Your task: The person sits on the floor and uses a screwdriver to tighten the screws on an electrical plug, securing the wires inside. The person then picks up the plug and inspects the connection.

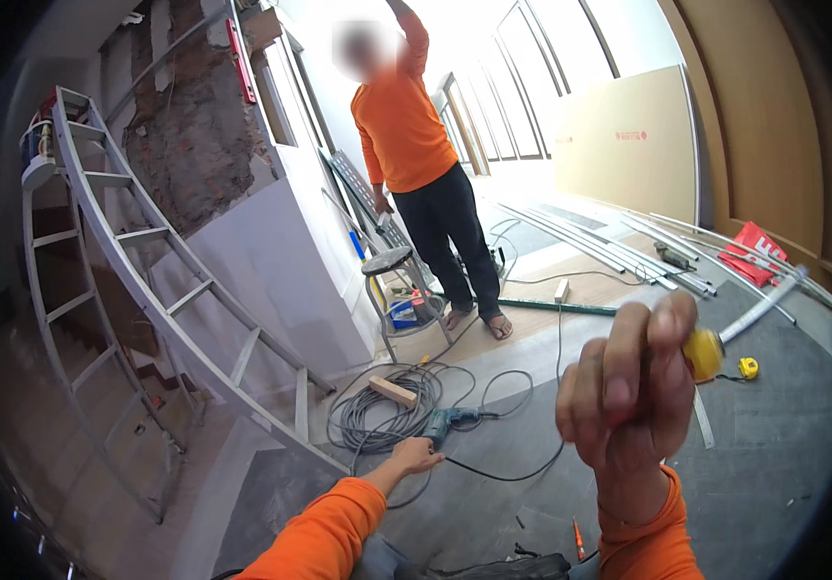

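My left hand (418,454) reaches down to the floor, its fingers closed at the near end of a teal power drill (443,421). A black cord runs off to the right from there. The drill lies against a loose coil of grey cable (363,418) with a small wood block (393,391) on it. Raised close in front of me at the right, my right hand (628,387) has its fingers curled round a yellow-handled tool (704,354) with a pale shaft pointing up and right. Its exact kind is unclear.
An aluminium ladder (150,280) leans at the left. Beyond the cable stands a person (406,135) in orange, one arm raised, beside a round stool (387,261). Metal profiles (570,237) lie behind at right. A yellow tape measure (747,367) and orange screwdriver (578,537) are on the floor.
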`<state>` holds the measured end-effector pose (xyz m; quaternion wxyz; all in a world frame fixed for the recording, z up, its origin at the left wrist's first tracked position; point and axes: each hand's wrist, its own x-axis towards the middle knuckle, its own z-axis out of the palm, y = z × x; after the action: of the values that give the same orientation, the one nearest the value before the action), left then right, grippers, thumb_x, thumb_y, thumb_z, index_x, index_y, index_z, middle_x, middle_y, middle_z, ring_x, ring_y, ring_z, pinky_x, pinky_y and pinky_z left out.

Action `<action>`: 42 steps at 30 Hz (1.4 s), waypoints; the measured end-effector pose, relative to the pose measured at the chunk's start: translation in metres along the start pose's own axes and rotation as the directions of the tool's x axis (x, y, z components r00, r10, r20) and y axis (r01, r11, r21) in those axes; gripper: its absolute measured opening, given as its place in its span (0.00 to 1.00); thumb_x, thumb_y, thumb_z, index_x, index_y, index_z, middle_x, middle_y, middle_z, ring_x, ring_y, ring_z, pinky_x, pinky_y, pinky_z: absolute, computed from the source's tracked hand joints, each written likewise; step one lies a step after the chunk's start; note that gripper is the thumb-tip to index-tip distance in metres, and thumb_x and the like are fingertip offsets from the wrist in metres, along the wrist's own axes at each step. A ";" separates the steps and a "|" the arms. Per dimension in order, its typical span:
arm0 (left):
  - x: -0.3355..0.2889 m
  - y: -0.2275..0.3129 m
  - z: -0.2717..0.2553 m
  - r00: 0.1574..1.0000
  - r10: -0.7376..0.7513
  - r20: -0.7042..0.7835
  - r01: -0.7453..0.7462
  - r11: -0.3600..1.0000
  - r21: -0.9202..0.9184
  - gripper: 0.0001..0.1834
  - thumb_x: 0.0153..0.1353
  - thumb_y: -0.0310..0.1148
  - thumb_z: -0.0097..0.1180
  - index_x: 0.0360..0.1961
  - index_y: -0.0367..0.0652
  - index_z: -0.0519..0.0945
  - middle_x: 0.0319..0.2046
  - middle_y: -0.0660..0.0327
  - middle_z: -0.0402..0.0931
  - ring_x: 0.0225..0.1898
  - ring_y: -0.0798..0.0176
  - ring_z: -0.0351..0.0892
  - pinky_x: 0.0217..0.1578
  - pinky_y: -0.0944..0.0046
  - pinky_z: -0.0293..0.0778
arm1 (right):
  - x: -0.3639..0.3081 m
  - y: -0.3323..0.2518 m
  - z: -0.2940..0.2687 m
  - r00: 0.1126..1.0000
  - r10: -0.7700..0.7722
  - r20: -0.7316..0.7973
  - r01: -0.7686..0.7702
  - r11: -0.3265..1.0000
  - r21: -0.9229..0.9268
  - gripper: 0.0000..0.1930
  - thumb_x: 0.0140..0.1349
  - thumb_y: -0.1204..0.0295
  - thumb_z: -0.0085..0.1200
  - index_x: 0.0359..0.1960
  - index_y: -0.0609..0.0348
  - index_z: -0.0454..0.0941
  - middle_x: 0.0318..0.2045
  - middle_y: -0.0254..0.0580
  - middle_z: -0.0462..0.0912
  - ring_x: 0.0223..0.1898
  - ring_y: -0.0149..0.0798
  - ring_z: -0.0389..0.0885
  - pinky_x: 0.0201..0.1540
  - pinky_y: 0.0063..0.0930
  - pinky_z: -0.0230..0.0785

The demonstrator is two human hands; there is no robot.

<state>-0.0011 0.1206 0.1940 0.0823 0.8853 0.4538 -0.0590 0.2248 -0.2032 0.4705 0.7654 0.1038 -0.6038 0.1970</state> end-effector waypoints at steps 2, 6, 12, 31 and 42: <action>0.002 -0.007 0.004 0.997 -0.078 0.027 0.079 0.997 -0.016 0.29 0.63 0.59 0.61 0.50 0.43 0.85 0.50 0.48 0.85 0.55 0.44 0.83 0.54 0.48 0.76 | 0.006 0.006 0.009 0.951 0.046 -0.304 -0.015 0.995 0.103 0.12 0.77 0.61 0.51 0.42 0.54 0.65 0.25 0.38 0.71 0.15 0.33 0.73 0.18 0.31 0.75; 0.003 0.001 -0.007 0.995 -0.098 0.012 0.098 0.994 -0.042 0.28 0.63 0.57 0.61 0.50 0.42 0.85 0.50 0.47 0.85 0.55 0.44 0.82 0.55 0.48 0.76 | 0.010 0.010 0.002 0.913 0.044 -0.407 -0.009 0.996 0.088 0.14 0.75 0.59 0.55 0.41 0.54 0.67 0.19 0.31 0.67 0.13 0.29 0.70 0.16 0.29 0.72; 0.007 -0.002 -0.011 0.997 -0.053 0.055 0.055 0.998 -0.026 0.29 0.63 0.55 0.62 0.53 0.42 0.85 0.51 0.46 0.84 0.56 0.44 0.82 0.55 0.48 0.76 | 0.008 0.015 0.002 0.914 -0.037 -0.404 0.011 0.998 -0.066 0.13 0.72 0.62 0.60 0.43 0.57 0.71 0.18 0.29 0.66 0.14 0.28 0.70 0.16 0.26 0.69; 0.009 -0.001 -0.010 0.999 0.001 0.046 0.001 1.000 -0.029 0.28 0.64 0.54 0.61 0.53 0.40 0.85 0.51 0.45 0.84 0.55 0.43 0.82 0.55 0.48 0.75 | 0.004 0.011 0.008 0.961 -0.028 -0.275 0.016 0.999 -0.046 0.12 0.73 0.65 0.56 0.45 0.60 0.70 0.18 0.34 0.66 0.14 0.30 0.69 0.18 0.30 0.72; 0.005 0.005 -0.014 0.999 -0.024 0.032 0.025 0.999 -0.025 0.29 0.64 0.56 0.60 0.52 0.40 0.86 0.50 0.45 0.84 0.55 0.42 0.82 0.55 0.48 0.76 | 0.005 0.009 0.012 0.989 0.029 -0.147 -0.028 1.000 0.011 0.13 0.73 0.64 0.56 0.45 0.63 0.71 0.18 0.37 0.68 0.15 0.31 0.70 0.18 0.30 0.70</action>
<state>0.0068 0.1244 0.2071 0.1002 0.8775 0.4640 -0.0682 0.2107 -0.1988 0.4777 0.8046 0.0836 -0.5462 0.2176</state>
